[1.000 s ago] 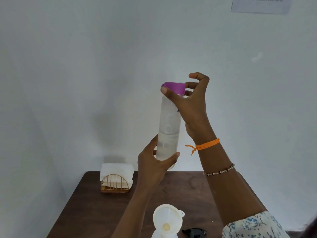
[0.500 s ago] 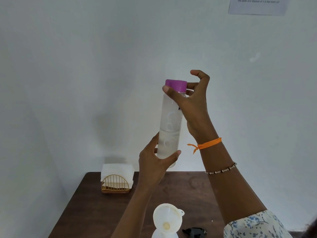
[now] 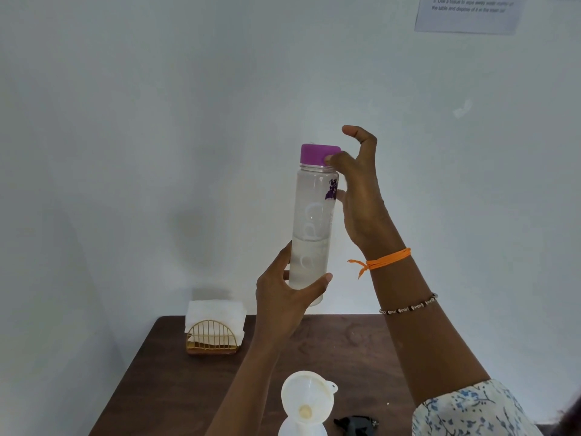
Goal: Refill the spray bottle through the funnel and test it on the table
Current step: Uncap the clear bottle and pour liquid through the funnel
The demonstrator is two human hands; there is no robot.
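Water bottle (image 3: 311, 228), clear, purple cap (image 3: 317, 154), roughly one-third full, upright.

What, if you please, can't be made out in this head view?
- Spray bottle: cut off by the bottom edge; only its neck shows under the funnel.
- Black part on the table: partly cut off and too small to identify.
- Wall notice: cropped by the top edge, text blurred.
- Right hand: fingers behind the bottle's cap, so its grip is unclear.
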